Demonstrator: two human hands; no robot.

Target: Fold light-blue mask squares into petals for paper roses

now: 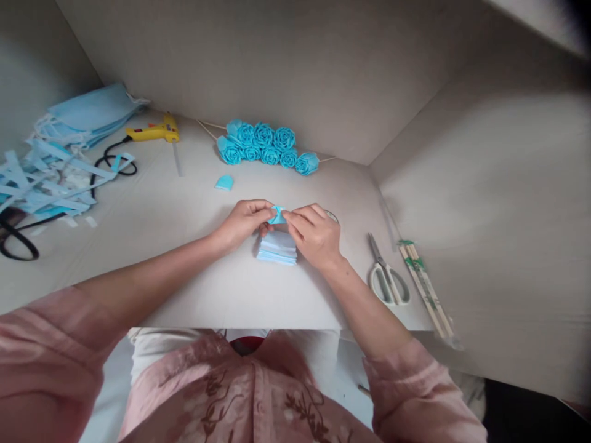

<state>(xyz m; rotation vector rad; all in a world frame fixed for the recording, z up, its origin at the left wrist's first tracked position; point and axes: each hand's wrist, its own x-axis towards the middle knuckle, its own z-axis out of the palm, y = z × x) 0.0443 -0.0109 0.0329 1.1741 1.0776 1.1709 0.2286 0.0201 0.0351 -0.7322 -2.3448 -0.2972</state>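
Between my two hands is a small bright-blue piece of mask fabric (277,215), creased in the middle. My left hand (247,223) pinches its left end, and my right hand (317,234) pinches the right end with thumb and fingertips. Just below them lies a stack of pale-blue cut fabric pieces (277,249). A single blue petal-shaped piece (224,182) rests on the table farther back to the left. Behind my right hand, a round object (332,216) is mostly hidden.
Several blue fabric roses (263,144) on sticks lie along the back wall. At left are a yellow glue gun (154,130) with a black cord, blue face masks (92,114) and cut strips (50,178). Scissors (386,277) and bagged wooden sticks (427,289) lie at right.
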